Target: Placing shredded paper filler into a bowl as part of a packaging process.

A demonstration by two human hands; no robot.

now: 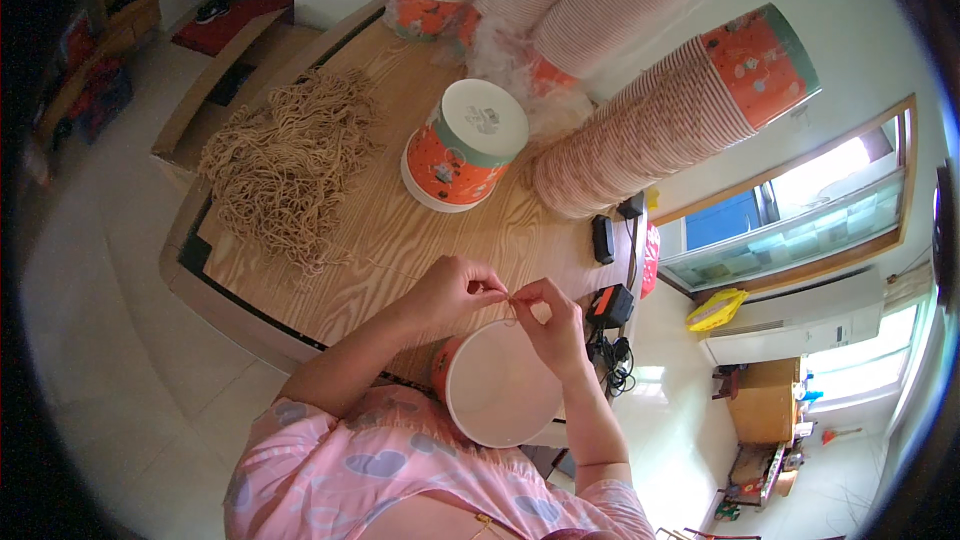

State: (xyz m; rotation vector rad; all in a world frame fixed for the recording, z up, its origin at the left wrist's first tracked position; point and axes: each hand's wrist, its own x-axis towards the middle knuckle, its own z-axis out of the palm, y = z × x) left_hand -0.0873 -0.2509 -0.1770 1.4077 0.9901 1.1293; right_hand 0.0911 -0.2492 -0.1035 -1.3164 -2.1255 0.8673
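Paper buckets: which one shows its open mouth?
The bucket nearest the pink shirt: its white inside is visible. The middle bucket stands base up, and the stacked buckets show no opening.

Black-and-orange box, 4 o'clock from centre. Tangled black cables, between 4 and 5. Yellow bag, between 3 and 4, near white appliance. Wood-framed window, 3. Wooden cabinet, 4. Red mat, between 10 and 11.

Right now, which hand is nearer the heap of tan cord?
Left. The left hand is right of and below the heap of tan cord in the picture; the right hand is farther right, beyond the left.
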